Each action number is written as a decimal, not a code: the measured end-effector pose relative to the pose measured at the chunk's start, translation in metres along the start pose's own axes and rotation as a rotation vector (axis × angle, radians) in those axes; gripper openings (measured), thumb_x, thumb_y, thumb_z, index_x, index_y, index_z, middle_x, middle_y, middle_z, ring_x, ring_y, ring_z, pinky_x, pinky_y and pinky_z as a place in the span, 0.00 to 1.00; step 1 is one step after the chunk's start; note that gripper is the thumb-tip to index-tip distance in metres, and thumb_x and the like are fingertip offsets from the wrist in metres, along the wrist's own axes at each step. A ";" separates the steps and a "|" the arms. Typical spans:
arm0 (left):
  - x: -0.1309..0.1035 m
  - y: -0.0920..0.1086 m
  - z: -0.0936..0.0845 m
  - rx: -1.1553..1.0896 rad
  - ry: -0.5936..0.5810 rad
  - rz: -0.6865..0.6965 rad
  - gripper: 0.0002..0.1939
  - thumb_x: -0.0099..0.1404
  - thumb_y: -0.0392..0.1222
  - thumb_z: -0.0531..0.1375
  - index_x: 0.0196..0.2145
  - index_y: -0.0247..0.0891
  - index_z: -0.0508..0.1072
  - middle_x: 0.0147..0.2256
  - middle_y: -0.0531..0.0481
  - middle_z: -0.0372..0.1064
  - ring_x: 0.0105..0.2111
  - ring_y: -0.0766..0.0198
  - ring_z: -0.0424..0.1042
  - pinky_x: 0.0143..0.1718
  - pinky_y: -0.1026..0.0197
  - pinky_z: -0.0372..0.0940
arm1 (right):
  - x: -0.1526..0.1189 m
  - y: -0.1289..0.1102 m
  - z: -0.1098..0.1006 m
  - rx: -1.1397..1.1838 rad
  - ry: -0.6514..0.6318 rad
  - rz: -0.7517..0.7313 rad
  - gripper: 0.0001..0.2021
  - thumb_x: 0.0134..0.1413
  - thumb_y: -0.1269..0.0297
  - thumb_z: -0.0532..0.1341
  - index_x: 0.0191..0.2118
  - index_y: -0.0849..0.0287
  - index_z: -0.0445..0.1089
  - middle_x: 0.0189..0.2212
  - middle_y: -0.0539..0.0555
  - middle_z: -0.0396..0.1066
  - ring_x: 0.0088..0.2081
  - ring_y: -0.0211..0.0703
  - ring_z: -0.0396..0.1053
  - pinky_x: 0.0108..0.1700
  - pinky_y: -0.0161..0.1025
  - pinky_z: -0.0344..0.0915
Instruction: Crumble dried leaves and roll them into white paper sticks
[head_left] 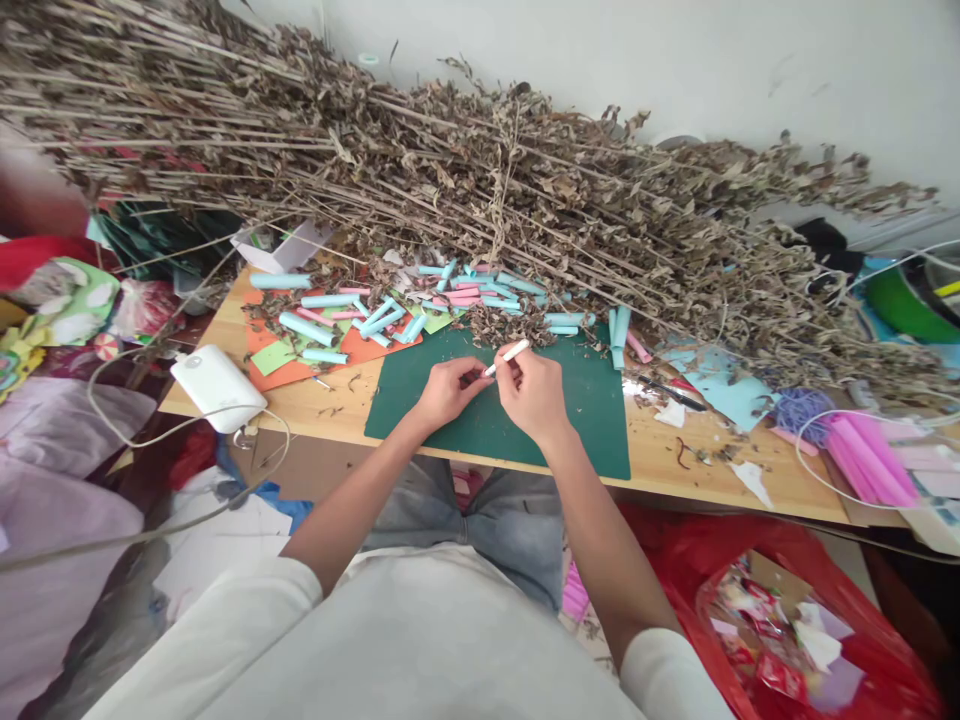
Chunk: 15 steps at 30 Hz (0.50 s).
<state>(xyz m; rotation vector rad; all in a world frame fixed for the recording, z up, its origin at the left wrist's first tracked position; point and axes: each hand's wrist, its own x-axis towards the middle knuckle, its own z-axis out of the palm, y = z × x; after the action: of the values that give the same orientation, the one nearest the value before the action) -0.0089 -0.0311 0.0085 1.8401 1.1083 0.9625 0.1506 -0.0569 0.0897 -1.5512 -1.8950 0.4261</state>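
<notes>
Above the dark green cutting mat (pixel 585 430), my two hands come close together. My right hand (pixel 536 395) grips a slim white pen-like stick (pixel 516 350), which slants down to the left. Its lower end reaches the fingertips of my left hand (pixel 448 390). The left fingers are pinched together, and whatever lies between them is too small to make out. Just beyond the mat lie several light blue paper tubes (pixel 324 330) and a few pink paper tubes (pixel 457 298), mixed with dry leaf crumbs (pixel 502 325).
A large heap of dried stalks (pixel 450 170) spans the back of the wooden table (pixel 667 460). At left sits a white power bank (pixel 217 387) with a cable. A black pen (pixel 675 395) and blue paper (pixel 716 380) lie right. A red bag (pixel 675 570) of scraps stands below.
</notes>
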 end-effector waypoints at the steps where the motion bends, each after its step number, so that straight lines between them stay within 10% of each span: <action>1: 0.000 0.000 0.000 0.000 0.000 0.002 0.13 0.64 0.50 0.61 0.36 0.35 0.75 0.30 0.50 0.75 0.28 0.67 0.72 0.31 0.67 0.66 | 0.001 0.001 0.001 -0.007 -0.005 0.007 0.11 0.62 0.61 0.52 0.38 0.59 0.70 0.25 0.53 0.74 0.25 0.39 0.70 0.30 0.32 0.60; 10: 0.000 0.004 0.000 0.021 0.017 0.005 0.12 0.64 0.48 0.61 0.35 0.36 0.76 0.32 0.49 0.76 0.29 0.67 0.73 0.32 0.67 0.67 | -0.007 -0.001 -0.022 0.133 0.157 0.149 0.16 0.63 0.52 0.53 0.38 0.58 0.71 0.25 0.52 0.73 0.23 0.38 0.68 0.28 0.34 0.61; 15: -0.001 0.003 0.002 0.026 0.056 -0.016 0.13 0.65 0.49 0.61 0.37 0.36 0.76 0.31 0.48 0.76 0.29 0.66 0.73 0.31 0.66 0.67 | -0.017 0.035 -0.035 -0.113 0.196 0.359 0.21 0.58 0.49 0.57 0.19 0.56 0.65 0.14 0.49 0.64 0.18 0.38 0.59 0.24 0.35 0.52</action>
<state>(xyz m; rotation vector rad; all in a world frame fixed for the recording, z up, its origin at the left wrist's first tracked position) -0.0062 -0.0332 0.0100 1.8324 1.1722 0.9999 0.2016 -0.0692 0.0899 -1.9422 -1.5165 0.3101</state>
